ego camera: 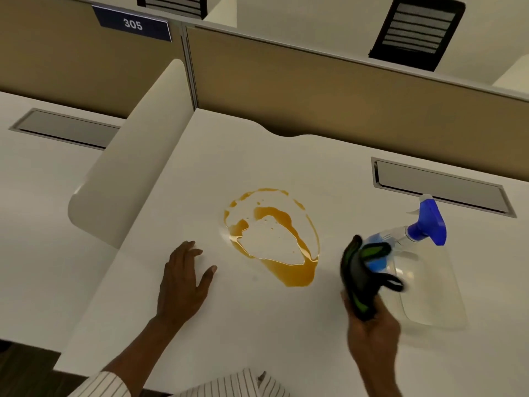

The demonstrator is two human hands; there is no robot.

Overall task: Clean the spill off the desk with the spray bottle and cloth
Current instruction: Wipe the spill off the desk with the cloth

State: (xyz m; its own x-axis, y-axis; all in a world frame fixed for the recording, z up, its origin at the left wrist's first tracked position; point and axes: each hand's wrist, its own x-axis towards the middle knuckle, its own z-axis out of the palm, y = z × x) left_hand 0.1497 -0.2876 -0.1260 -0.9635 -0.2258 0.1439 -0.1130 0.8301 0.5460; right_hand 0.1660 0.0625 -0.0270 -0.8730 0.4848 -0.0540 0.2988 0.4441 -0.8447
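Observation:
An orange-brown spill [289, 267] spreads in a ring on the white desk [229, 325]. A clear spray bottle [423, 282] with a blue trigger head stands right of the spill. My right hand [372, 336] holds a dark cloth [363, 276] with green and blue patches, raised just in front of the bottle, to the right of the spill. My left hand [183, 279] rests flat on the desk left of the spill, fingers spread, holding nothing.
A curved white divider [128, 167] rises at the desk's left edge. Tan partition panels [343, 96] line the back, one with a "305" plate [133, 24]. A grey cable hatch [440, 184] sits in the desk behind the bottle. Another hatch [65, 128] is on the neighbouring desk.

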